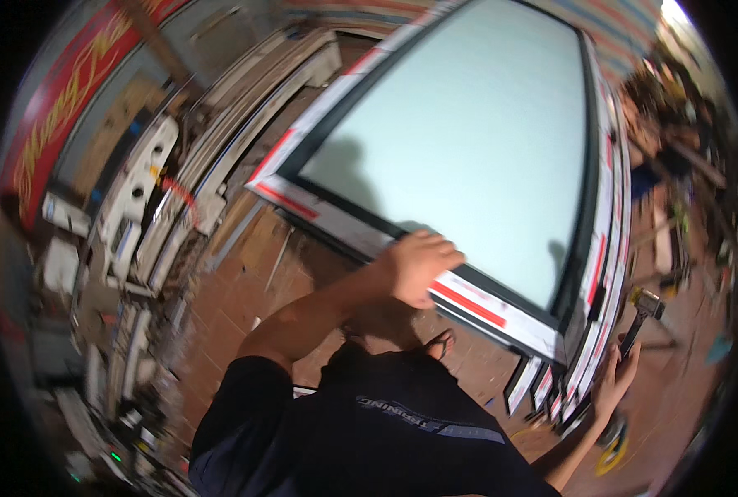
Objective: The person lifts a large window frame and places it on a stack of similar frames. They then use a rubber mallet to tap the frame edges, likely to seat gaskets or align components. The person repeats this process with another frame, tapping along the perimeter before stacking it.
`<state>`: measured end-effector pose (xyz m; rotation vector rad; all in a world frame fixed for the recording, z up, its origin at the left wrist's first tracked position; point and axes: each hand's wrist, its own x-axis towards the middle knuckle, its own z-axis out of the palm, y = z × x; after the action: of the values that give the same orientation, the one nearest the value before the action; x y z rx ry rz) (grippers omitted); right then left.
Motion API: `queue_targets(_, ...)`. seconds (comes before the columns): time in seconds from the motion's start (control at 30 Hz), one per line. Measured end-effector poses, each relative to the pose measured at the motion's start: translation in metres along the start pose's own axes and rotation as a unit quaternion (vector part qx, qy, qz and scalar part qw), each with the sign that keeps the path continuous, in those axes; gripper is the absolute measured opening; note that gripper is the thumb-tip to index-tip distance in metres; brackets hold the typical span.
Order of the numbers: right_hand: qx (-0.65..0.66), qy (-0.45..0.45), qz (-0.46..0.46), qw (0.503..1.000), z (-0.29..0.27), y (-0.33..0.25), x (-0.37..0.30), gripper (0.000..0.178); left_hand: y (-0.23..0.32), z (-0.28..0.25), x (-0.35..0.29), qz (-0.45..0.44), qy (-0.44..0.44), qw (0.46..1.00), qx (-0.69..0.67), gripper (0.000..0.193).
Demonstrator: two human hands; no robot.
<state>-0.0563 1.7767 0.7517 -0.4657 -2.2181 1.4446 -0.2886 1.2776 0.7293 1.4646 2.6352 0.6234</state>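
The panel [468, 149] lies before the body, other frames [522, 385] showing by its right corner. The left grip [423, 263] is clamped on its near edge, probably to steady it; the right grip [610, 383] is closed around 1 hammer [648, 304], off the glass. It looks pale, dark-bordered, with white-and-red edging.

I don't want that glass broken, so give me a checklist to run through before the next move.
1. Left hand on the near edge of the frame: ok.
2. Hammer held in the right hand: ok.
3. Hammer away from the glass: ok, it is off to the right of the frame.
4. Glass free of cracks: cannot tell; none shows, but the picture is blurred.
5. Footwear closed: not ok; the visible sandal looks open.
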Motion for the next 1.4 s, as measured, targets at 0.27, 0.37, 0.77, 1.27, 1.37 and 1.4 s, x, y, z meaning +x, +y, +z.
queue_targets(0.27, -0.446, -0.215, -0.317, 0.809, 0.231, -0.283, 0.012, 0.041, -0.049, -0.013, -0.09, -0.05, 0.099, 0.989, 0.099, 0.108)
queue_targets(0.37, -0.463, -0.305, -0.398, 0.731, 0.323, -0.349, 0.006, 0.035, -0.113, -0.043, -0.14, -0.132, 0.087, 0.98, 0.123, 0.116)
queue_targets(0.77, -0.533, -0.445, -0.605, 0.39, 0.713, -0.483, 0.016, 0.049, -0.182, -0.08, -0.192, -0.179, 0.141, 0.967, 0.111, 0.086)
queue_targets(1.27, -0.634, -0.559, -0.469, 0.254, 0.841, -0.485, 0.034, 0.038, -0.201, -0.089, -0.194, -0.119, 0.09, 0.985, 0.086, 0.07)
queue_targets(1.37, -0.551, -0.565, -0.497, 0.361, 0.85, -0.494, 0.048, 0.041, -0.205, -0.09, -0.195, -0.1, 0.075, 0.988, 0.094, 0.066)
queue_targets(1.4, -0.528, -0.557, -0.501, 0.401, 0.853, -0.494, 0.05, 0.041, -0.208, -0.09, -0.195, -0.09, 0.077, 0.989, 0.094, 0.065)
